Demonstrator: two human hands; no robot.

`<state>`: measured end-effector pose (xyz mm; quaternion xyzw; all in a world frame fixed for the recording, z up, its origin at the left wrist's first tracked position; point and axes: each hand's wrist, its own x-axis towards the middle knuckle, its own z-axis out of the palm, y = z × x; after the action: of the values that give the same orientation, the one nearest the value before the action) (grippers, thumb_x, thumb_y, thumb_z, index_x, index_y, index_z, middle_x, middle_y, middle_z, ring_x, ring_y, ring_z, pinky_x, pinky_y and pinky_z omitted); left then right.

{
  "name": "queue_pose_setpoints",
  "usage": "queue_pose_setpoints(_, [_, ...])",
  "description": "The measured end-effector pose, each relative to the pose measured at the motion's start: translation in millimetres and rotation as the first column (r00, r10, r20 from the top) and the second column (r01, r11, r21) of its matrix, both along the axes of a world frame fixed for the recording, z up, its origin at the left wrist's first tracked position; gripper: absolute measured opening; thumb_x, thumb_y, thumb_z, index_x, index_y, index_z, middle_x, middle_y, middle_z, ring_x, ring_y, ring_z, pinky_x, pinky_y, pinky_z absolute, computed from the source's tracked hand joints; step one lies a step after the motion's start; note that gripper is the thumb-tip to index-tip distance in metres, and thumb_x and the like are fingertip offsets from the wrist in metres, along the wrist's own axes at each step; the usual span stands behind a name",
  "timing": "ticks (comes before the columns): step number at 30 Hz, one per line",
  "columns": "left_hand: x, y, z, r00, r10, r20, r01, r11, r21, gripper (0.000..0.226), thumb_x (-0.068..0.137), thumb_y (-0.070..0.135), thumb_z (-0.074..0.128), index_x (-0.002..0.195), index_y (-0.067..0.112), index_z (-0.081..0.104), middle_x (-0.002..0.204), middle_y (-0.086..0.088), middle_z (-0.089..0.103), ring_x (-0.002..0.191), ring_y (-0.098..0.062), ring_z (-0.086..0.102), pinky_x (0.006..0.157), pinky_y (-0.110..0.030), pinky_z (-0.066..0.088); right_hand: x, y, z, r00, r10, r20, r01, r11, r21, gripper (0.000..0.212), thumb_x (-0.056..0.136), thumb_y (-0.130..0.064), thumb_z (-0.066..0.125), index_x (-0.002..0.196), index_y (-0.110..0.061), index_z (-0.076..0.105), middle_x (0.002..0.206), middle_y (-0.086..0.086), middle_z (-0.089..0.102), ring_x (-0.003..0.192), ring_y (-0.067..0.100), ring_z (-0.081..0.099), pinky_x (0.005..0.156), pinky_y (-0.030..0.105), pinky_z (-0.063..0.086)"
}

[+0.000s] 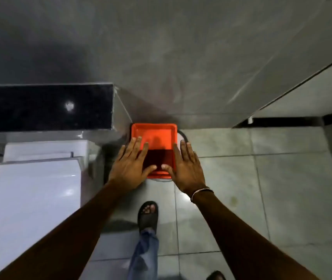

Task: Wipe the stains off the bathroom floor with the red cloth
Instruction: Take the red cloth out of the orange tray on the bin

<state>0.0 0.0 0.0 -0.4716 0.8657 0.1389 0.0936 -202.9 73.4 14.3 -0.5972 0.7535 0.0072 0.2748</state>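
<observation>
An orange-red square bucket [154,132] stands on the grey tiled floor [282,178] against the wall. Its near half holds a dark red patch [159,158]; I cannot tell whether that is the red cloth or shadow. My left hand [129,160] hovers flat over the bucket's left rim with fingers spread. My right hand [185,166] is spread over the right rim, and a thin bracelet sits on its wrist. Both thumbs point inward over the dark patch. Neither hand holds anything. A faint yellowish mark [234,200] shows on a tile to the right.
A white toilet [34,199] fills the left side, with a black-topped ledge [46,108] behind it. Grey wall tiles rise beyond the bucket. A door or partition [312,93] stands at the right. My foot in a black sandal [148,215] is just behind the bucket.
</observation>
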Motion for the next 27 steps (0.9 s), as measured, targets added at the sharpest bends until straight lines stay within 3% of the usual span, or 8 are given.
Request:
queue_pose_setpoints(3, [-1.5, -22.8, -71.4, 0.999, -0.030, 0.040, 0.027, 0.997, 0.066, 0.085, 0.098, 0.066, 0.034, 0.161, 0.010, 0.041, 0.170, -0.022, 0.033, 0.158, -0.039, 0.035, 0.125, -0.058, 0.035, 8.9, -26.4, -79.2, 1.000, 0.022, 0.015, -0.024, 0.996, 0.084, 0.088, 0.106, -0.061, 0.044, 0.171, -0.015, 0.008, 0.180, 0.018, 0.004, 0.168, 0.035, 0.003, 0.136, 0.051, 0.014])
queue_pose_setpoints(6, [-2.2, -43.3, -144.0, 0.989, -0.106, 0.100, 0.089, 0.982, 0.167, 0.085, 0.100, 0.064, 0.020, 0.167, 0.011, 0.025, 0.174, -0.022, 0.022, 0.164, -0.038, 0.019, 0.132, -0.057, 0.020, 12.8, -53.0, -150.8, 0.995, 0.087, 0.050, -0.093, 0.987, 0.134, 0.083, 0.108, -0.050, 0.048, 0.171, -0.014, 0.007, 0.179, 0.020, 0.007, 0.167, 0.038, 0.005, 0.136, 0.051, 0.014])
queue_pose_setpoints(8, [-4.7, -54.3, -179.7, 0.980, -0.141, 0.141, 0.113, 0.975, 0.189, 0.077, 0.104, 0.056, 0.025, 0.168, 0.013, 0.019, 0.175, -0.021, 0.020, 0.165, -0.038, 0.013, 0.134, -0.055, 0.015, 12.2, -67.2, -185.0, 0.984, 0.163, 0.064, -0.172, 0.973, 0.156, 0.081, 0.109, -0.043, 0.050, 0.171, -0.012, 0.008, 0.178, 0.020, 0.010, 0.167, 0.039, 0.007, 0.136, 0.050, 0.013])
queue_pose_setpoints(12, [-16.6, -67.1, -225.7, 0.957, -0.145, 0.250, 0.081, 0.966, 0.247, 0.084, 0.104, 0.046, 0.050, 0.168, 0.010, 0.011, 0.175, -0.021, 0.015, 0.165, -0.041, 0.006, 0.135, -0.056, 0.005, 13.5, -82.7, -233.8, 0.963, 0.269, -0.034, -0.261, 0.954, 0.149, 0.062, 0.114, -0.034, 0.038, 0.168, -0.008, 0.022, 0.174, 0.023, 0.024, 0.165, 0.041, 0.016, 0.136, 0.052, 0.012])
queue_pose_setpoints(15, [-20.6, -65.9, -244.9, 0.930, -0.191, 0.315, 0.133, 0.971, 0.196, 0.072, 0.104, 0.031, 0.048, 0.165, 0.005, 0.019, 0.166, -0.024, 0.032, 0.158, -0.044, 0.024, 0.134, -0.054, 0.010, 18.7, -81.0, -257.2, 0.951, 0.281, -0.130, -0.267, 0.957, 0.113, 0.050, 0.115, -0.024, 0.027, 0.162, -0.006, 0.033, 0.164, 0.028, 0.038, 0.159, 0.046, 0.027, 0.135, 0.054, 0.014])
queue_pose_setpoints(20, [-17.6, -70.2, -242.7, 0.975, -0.106, 0.194, 0.073, 0.983, 0.168, 0.041, 0.101, 0.019, 0.042, 0.139, 0.008, 0.056, 0.148, -0.022, 0.050, 0.142, -0.039, 0.043, 0.120, -0.047, 0.028, 19.8, -82.0, -258.3, 0.969, 0.194, -0.152, -0.191, 0.981, 0.032, 0.048, 0.114, -0.019, 0.026, 0.157, -0.004, 0.042, 0.151, 0.024, 0.053, 0.143, 0.044, 0.047, 0.130, 0.051, 0.024])
queue_pose_setpoints(24, [-11.6, -59.3, -202.0, 0.996, 0.013, 0.089, -0.030, 0.982, 0.186, 0.036, 0.091, 0.025, 0.060, 0.118, 0.002, 0.068, 0.136, -0.023, 0.057, 0.133, -0.041, 0.049, 0.108, -0.048, 0.041, 10.6, -56.9, -213.8, 1.000, 0.017, 0.019, -0.018, 1.000, 0.002, 0.056, 0.102, -0.019, 0.055, 0.158, -0.019, 0.046, 0.143, 0.018, 0.057, 0.125, 0.045, 0.059, 0.106, 0.052, 0.051])
queue_pose_setpoints(27, [-18.1, -35.4, -159.4, 1.000, 0.027, 0.007, -0.028, 0.985, 0.172, 0.040, 0.087, 0.034, 0.063, 0.111, 0.003, 0.069, 0.126, -0.021, 0.060, 0.123, -0.040, 0.054, 0.102, -0.049, 0.046, -1.0, -16.6, -177.2, 0.979, -0.143, 0.147, 0.152, 0.987, -0.047, 0.045, 0.096, -0.015, 0.062, 0.140, -0.022, 0.064, 0.131, 0.018, 0.060, 0.116, 0.046, 0.065, 0.090, 0.054, 0.059])
